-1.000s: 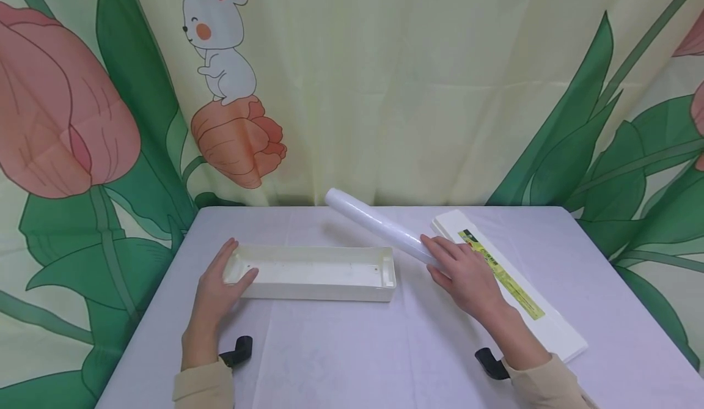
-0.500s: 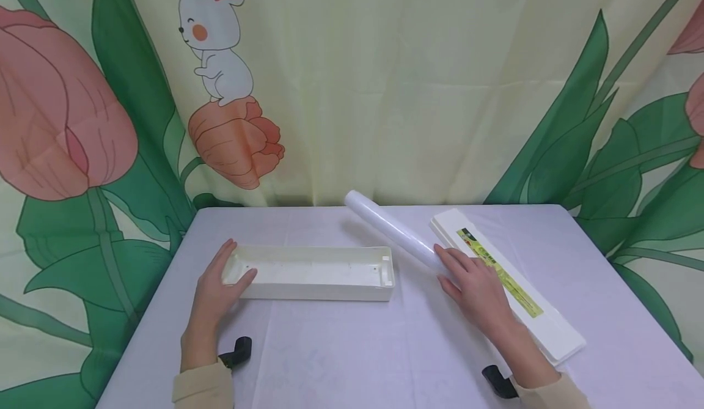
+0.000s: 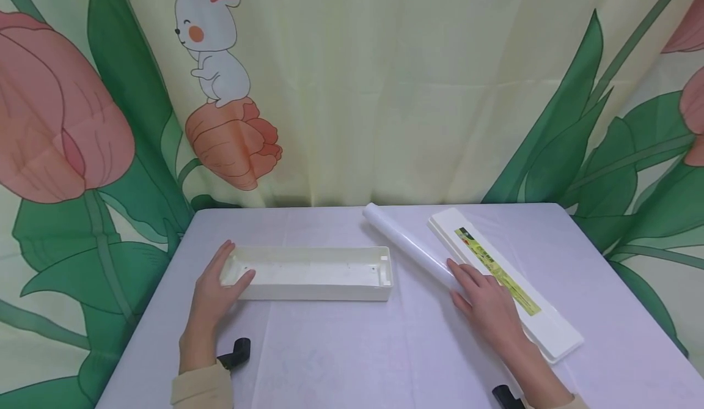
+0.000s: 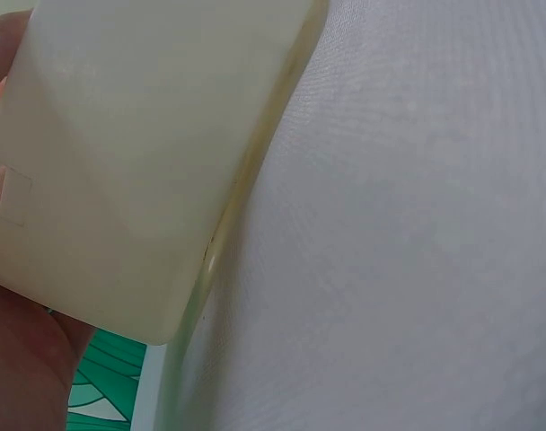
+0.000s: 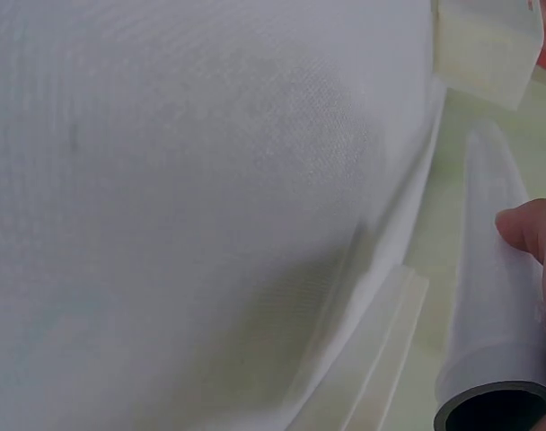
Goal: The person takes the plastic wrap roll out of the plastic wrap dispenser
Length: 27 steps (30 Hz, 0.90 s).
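On the table's left half lies a long white open-topped plastic box [image 3: 313,292]. My left hand [image 3: 211,293] grips its left end, thumb at the front rim and fingers behind; the left wrist view shows the box's end wall [image 4: 138,171] close up. My right hand [image 3: 489,305] holds the near end of a shiny white roll of plastic wrap [image 3: 409,244] from above. The roll slants away to the upper left, right of the box. In the right wrist view its dark hollow core [image 5: 502,409] shows, with my thumb [image 5: 529,226] along the side.
A long white lid [image 3: 550,332] with a yellow-green label [image 3: 497,271] lies slanted on the table, right of the roll and partly behind my right hand. White cloth [image 3: 341,354] covers the table. A printed curtain [image 3: 396,91] hangs behind the far edge.
My right hand has moved the roll to the right and toward me, and its far end has come down nearer the table. The left hand and box stay in place.
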Each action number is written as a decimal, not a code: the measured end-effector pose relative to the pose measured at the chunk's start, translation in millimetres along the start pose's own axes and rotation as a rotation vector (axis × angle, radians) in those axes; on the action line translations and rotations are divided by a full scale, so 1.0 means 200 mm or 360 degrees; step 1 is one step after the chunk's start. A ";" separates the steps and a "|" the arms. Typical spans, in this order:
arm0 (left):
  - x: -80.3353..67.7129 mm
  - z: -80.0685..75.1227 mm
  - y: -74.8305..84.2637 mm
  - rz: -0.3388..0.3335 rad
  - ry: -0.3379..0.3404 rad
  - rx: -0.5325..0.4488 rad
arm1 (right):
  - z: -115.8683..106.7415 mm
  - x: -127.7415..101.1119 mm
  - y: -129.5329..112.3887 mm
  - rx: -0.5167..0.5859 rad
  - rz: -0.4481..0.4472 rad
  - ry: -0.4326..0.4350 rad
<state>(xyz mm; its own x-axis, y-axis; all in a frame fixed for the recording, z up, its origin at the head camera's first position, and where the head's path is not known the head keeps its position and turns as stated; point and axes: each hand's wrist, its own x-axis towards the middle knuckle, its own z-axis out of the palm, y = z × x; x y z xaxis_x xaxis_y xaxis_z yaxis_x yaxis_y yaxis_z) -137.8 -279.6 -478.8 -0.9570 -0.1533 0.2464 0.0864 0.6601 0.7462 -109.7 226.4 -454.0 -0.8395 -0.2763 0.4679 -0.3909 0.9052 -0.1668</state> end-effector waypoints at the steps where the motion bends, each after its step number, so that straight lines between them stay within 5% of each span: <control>1: 0.00 0.00 0.00 -0.0003 0.0000 0.0001 | 0.00 -0.01 0.00 -0.0004 0.0013 -0.0014; 9: 0.00 0.00 -0.01 0.0007 -0.0002 0.0006 | -0.02 -0.05 -0.01 -0.0038 0.0171 -0.0168; 27: 0.00 0.00 0.00 0.0007 0.0001 0.0009 | -0.02 -0.13 -0.02 -0.0057 0.0330 -0.0239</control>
<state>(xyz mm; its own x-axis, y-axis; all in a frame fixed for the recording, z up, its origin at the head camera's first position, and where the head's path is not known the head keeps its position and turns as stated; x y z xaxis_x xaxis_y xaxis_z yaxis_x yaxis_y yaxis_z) -137.8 -280.1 -479.6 -0.9564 -0.1511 0.2500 0.0888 0.6648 0.7417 -85.4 230.7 -461.4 -0.9480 -0.1259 0.2923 -0.1931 0.9576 -0.2139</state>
